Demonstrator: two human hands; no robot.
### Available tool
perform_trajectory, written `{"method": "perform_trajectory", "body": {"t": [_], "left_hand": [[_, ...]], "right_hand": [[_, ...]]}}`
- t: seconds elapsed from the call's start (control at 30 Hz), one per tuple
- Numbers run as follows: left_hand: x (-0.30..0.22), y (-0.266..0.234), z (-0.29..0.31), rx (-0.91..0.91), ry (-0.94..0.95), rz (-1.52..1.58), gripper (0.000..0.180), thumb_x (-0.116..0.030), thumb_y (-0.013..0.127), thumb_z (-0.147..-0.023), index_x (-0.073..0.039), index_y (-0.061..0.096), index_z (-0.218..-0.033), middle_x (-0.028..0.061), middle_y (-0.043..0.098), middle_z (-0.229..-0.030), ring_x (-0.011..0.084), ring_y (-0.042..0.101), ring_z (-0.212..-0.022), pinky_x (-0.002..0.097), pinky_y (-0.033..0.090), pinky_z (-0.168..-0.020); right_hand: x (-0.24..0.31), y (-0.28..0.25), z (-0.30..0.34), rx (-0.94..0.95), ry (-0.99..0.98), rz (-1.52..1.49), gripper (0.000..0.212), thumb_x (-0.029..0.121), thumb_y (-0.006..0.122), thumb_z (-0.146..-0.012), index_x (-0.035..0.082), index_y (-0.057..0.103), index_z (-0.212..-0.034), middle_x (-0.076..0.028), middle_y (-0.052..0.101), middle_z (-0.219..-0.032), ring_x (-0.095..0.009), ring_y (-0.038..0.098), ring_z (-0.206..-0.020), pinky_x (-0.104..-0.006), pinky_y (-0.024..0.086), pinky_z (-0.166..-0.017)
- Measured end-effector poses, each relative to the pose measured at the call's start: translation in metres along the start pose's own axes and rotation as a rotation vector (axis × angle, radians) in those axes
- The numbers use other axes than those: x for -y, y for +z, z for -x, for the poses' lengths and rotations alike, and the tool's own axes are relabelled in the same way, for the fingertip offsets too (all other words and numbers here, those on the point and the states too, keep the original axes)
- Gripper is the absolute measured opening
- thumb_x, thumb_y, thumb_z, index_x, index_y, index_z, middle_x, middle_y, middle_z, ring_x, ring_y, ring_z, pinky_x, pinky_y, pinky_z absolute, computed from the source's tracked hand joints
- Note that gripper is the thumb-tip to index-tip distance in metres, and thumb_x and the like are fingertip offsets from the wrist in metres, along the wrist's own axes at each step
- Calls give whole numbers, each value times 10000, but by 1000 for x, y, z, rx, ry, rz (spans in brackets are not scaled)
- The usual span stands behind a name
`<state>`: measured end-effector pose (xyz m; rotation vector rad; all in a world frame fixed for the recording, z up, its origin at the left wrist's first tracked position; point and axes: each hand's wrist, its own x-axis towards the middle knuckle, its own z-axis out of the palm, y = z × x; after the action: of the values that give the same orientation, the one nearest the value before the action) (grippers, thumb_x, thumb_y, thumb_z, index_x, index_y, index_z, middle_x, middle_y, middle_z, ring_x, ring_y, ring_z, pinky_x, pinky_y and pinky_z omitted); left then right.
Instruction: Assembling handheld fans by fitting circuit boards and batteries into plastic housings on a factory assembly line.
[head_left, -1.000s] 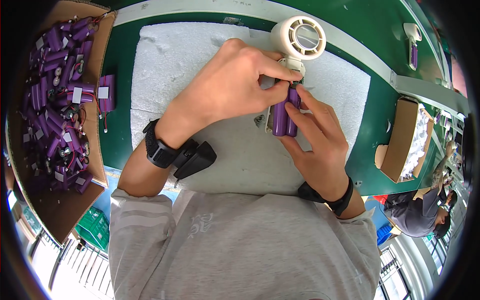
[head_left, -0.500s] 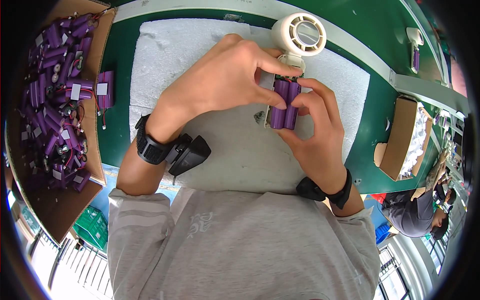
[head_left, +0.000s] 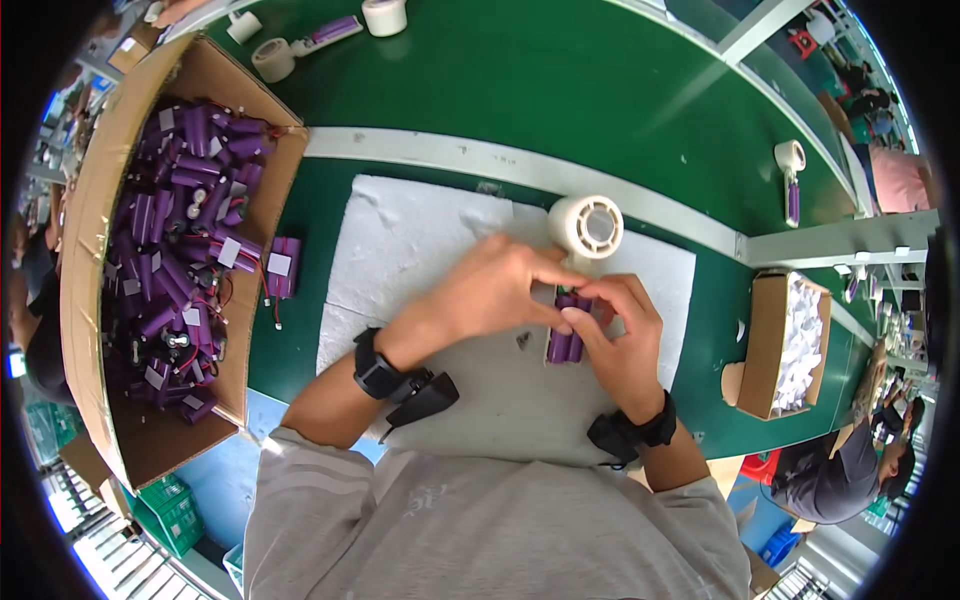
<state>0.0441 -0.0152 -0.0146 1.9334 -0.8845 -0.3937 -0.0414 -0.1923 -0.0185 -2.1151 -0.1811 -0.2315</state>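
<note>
A white handheld fan [head_left: 587, 226] lies on the foam-covered work area, its round head pointing away from me and its handle open toward me. A purple two-cell battery pack [head_left: 565, 347] sits in the handle. My left hand [head_left: 490, 290] comes from the left, index finger and thumb closed around the fan at the neck end of the handle. Opposite it, my right hand [head_left: 628, 335] is closed at the pack's upper end, its thumb pressing the purple cells and its index finger near the neck. The fingers hide the wiring and circuit board there.
A cardboard box [head_left: 275, 205] of purple battery packs stands at the left, with one loose pack [head_left: 284, 268] beside it. White foam sheet [head_left: 420, 225] lies under the work. A small box of white pieces [head_left: 800, 345] is at the right. More fans [head_left: 790, 157] lie beyond the rail.
The view has shifted, showing more of the far bench. My right thumb has moved from the pack's near end up to its upper end. Both hands stay at the fan.
</note>
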Motion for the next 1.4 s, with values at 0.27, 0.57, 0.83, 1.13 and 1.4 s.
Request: {"method": "perform_trajectory", "body": {"t": [0.27, 0.57, 0.83, 1.13, 1.4], "left_hand": [[10, 14, 4, -173, 198, -131, 457, -167, 825, -623, -187, 731, -1070, 109, 703, -875, 259, 654, -672, 336, 520, -662], [13, 1, -1, 36, 57, -64, 438, -178, 810, -648, -195, 730, -1078, 67, 722, -903, 241, 657, -716, 344, 530, -691], [26, 18, -10, -383, 154, 29, 493, -108, 759, -699, -164, 667, -1180, 159, 659, -1075, 243, 657, -719, 380, 536, -684], [73, 34, -30, -510, 410, 58, 411, -189, 724, -763, -96, 637, -1154, 185, 636, -1085, 323, 611, -1022, 433, 483, -898], [64, 47, -14, -529, 491, 194, 366, -216, 676, -814, -68, 627, -1145, 173, 646, -1085, 311, 624, -1001, 423, 494, -872]], "right_hand": [[2, -9, -6, 0, 116, -25, 130, 38, 766, -726, 3, 647, -763, -81, 608, -761, -254, 609, -676, -335, 484, -591], [34, -11, 17, 223, -270, 470, 466, 29, 773, -694, -36, 584, -1115, -167, 587, -1114, -333, 589, -911, -396, 509, -807], [-25, -28, -46, -10, -222, 679, 694, 27, 776, -689, -1, 477, -1314, -166, 506, -1325, -299, 582, -1071, -376, 488, -877], [134, 95, -131, 837, -690, 297, 464, 85, 683, -777, 25, 572, -1223, -140, 559, -1290, -364, 552, -1147, -396, 460, -955], [135, 205, -150, 1013, -659, 447, 526, 103, 749, -707, 35, 589, -1204, -151, 555, -1270, -336, 555, -1145, -401, 463, -945]]}}
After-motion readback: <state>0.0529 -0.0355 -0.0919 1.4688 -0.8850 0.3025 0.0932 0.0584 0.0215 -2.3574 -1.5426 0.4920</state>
